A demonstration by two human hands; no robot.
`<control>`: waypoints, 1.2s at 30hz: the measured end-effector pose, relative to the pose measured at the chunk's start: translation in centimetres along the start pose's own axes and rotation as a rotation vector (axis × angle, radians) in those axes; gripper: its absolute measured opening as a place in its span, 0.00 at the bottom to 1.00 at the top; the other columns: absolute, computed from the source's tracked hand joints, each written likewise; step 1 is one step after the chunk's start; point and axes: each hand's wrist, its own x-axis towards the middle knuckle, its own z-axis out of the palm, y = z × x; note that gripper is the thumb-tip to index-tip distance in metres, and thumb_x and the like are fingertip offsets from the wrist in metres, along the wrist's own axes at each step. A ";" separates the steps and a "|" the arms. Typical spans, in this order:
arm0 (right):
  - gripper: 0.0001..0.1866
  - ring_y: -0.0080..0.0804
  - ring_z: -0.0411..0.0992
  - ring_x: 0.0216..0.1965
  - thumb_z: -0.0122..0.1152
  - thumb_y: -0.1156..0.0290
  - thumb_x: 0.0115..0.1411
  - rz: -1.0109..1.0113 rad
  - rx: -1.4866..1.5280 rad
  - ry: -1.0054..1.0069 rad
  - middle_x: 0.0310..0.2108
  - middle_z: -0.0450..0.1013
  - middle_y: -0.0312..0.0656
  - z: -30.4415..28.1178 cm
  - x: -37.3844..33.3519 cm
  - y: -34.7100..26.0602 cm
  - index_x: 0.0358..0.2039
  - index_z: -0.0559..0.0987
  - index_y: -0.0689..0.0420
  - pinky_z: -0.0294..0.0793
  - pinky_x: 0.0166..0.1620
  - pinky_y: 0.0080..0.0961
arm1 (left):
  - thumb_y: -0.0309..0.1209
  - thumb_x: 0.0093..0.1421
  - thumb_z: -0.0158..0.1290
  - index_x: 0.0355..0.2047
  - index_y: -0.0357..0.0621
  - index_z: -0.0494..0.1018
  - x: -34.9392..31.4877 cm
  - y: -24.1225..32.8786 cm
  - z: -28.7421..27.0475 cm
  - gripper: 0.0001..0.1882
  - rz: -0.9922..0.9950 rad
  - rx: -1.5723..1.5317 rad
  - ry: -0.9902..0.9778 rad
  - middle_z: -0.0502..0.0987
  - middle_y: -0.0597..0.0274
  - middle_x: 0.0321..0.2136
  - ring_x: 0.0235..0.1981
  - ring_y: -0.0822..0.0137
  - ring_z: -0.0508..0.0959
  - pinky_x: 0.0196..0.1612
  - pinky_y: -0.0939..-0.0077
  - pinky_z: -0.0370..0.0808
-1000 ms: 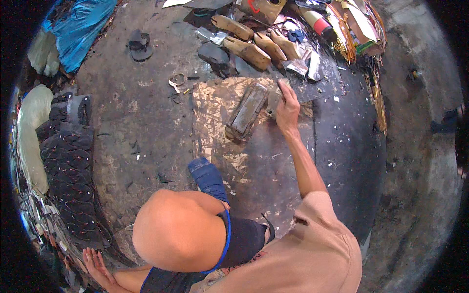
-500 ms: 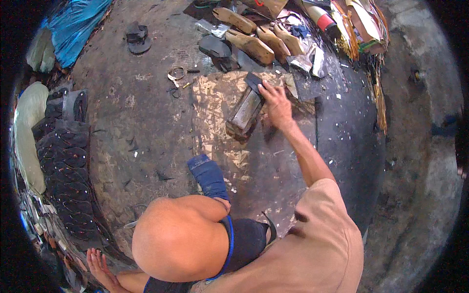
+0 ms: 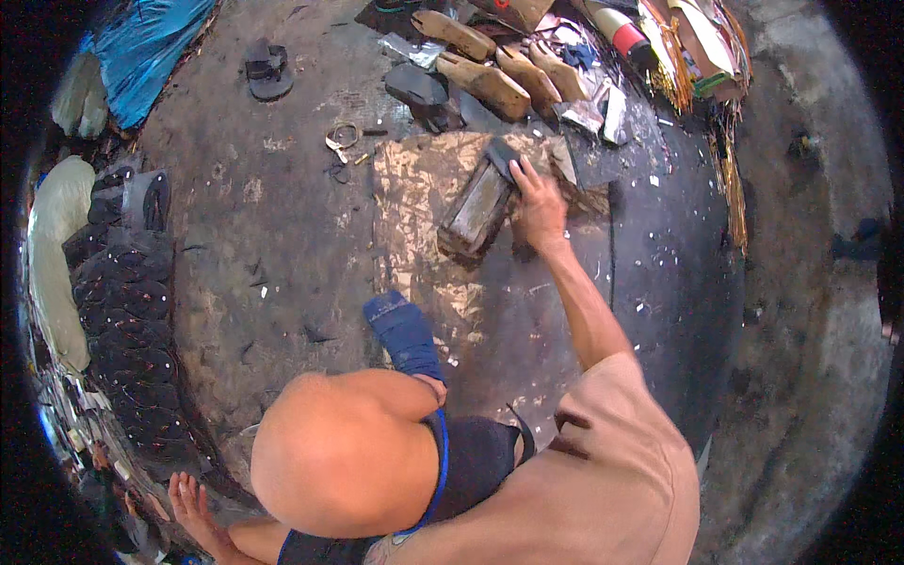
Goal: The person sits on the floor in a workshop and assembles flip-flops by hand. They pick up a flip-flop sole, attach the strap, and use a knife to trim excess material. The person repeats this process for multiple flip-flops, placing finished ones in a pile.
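Note:
A worn, long rectangular block (image 3: pixel 474 209) lies slantwise on a patterned tan sheet (image 3: pixel 410 221). At the block's far end, my right hand (image 3: pixel 541 209) has its fingers closed on a small dark flat piece (image 3: pixel 502 153), which seems to touch the block. Motion softens these fingers slightly, and the exact kind of the piece cannot be made out. Low at the left, beside my bent knee, my left hand (image 3: pixel 195 508) has its fingers stretched and apart, holding nothing. My foot in a blue sock (image 3: pixel 405 330) rests just nearer than the block.
Several wooden shoe lasts (image 3: pixel 485 85) and a dark sole-shaped piece (image 3: pixel 414 85) lie beyond the sheet. A black sandal (image 3: pixel 268 69) sits at the far left. Rows of black footwear parts (image 3: pixel 127 311) line the left side. A ring-shaped tool (image 3: pixel 344 139) lies left of the sheet.
My right hand has shifted slightly, and the dark piece in it has turned and moved a little to the right on the block's far end. My left hand stays nearly in place, still spread.

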 end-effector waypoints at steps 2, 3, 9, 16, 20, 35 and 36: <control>0.31 0.43 0.80 0.46 0.57 0.82 0.62 -0.003 -0.017 -0.221 0.60 0.79 0.44 -1.4 0.7 0.9 0.63 0.80 0.40 0.79 0.55 0.36 | 0.45 0.74 0.53 0.67 0.45 0.68 0.0 0.2 0.4 0.27 -0.021 0.032 0.017 0.75 0.55 0.62 0.63 0.59 0.74 0.65 0.62 0.69; 0.31 0.42 0.80 0.47 0.57 0.82 0.62 0.141 0.226 -0.087 0.62 0.78 0.44 -1.1 1.4 2.2 0.63 0.80 0.41 0.80 0.53 0.33 | 0.45 0.74 0.53 0.67 0.45 0.68 0.1 0.2 0.8 0.27 -0.033 0.048 0.023 0.75 0.55 0.62 0.63 0.59 0.74 0.65 0.62 0.69; 0.31 0.41 0.81 0.45 0.56 0.85 0.59 0.020 -0.050 -0.292 0.60 0.79 0.45 -1.4 -0.4 -2.7 0.62 0.81 0.48 0.80 0.53 0.33 | 0.45 0.74 0.54 0.67 0.44 0.68 0.2 -0.7 -0.3 0.28 0.017 -0.020 -0.064 0.74 0.54 0.62 0.63 0.59 0.74 0.64 0.63 0.70; 0.32 0.43 0.79 0.51 0.61 0.81 0.58 0.038 -0.181 -0.284 0.62 0.77 0.48 -0.7 0.1 -2.2 0.63 0.80 0.43 0.80 0.56 0.36 | 0.42 0.74 0.53 0.66 0.43 0.69 -0.1 -0.5 -0.4 0.25 0.098 -0.024 -0.124 0.76 0.54 0.59 0.61 0.60 0.75 0.63 0.63 0.72; 0.32 0.43 0.81 0.44 0.57 0.85 0.58 0.028 0.343 -0.059 0.60 0.79 0.45 -0.9 1.8 -0.4 0.63 0.80 0.47 0.81 0.54 0.36 | 0.44 0.74 0.54 0.66 0.43 0.70 -1.0 0.7 1.8 0.26 0.039 0.052 -0.034 0.76 0.54 0.58 0.60 0.61 0.76 0.62 0.62 0.73; 0.31 0.46 0.77 0.57 0.57 0.82 0.58 -0.065 0.203 -0.141 0.63 0.76 0.40 -0.8 0.0 -1.2 0.63 0.79 0.46 0.83 0.49 0.41 | 0.43 0.73 0.55 0.64 0.43 0.71 -1.2 0.9 2.5 0.25 0.064 0.074 -0.034 0.77 0.55 0.57 0.58 0.63 0.76 0.61 0.64 0.73; 0.30 0.46 0.78 0.56 0.57 0.82 0.57 0.098 0.323 -0.045 0.61 0.78 0.40 -2.6 1.6 -3.5 0.60 0.80 0.45 0.82 0.51 0.39 | 0.43 0.73 0.55 0.64 0.43 0.71 -1.7 1.7 1.7 0.25 0.060 0.109 -0.048 0.77 0.55 0.57 0.58 0.63 0.77 0.60 0.64 0.73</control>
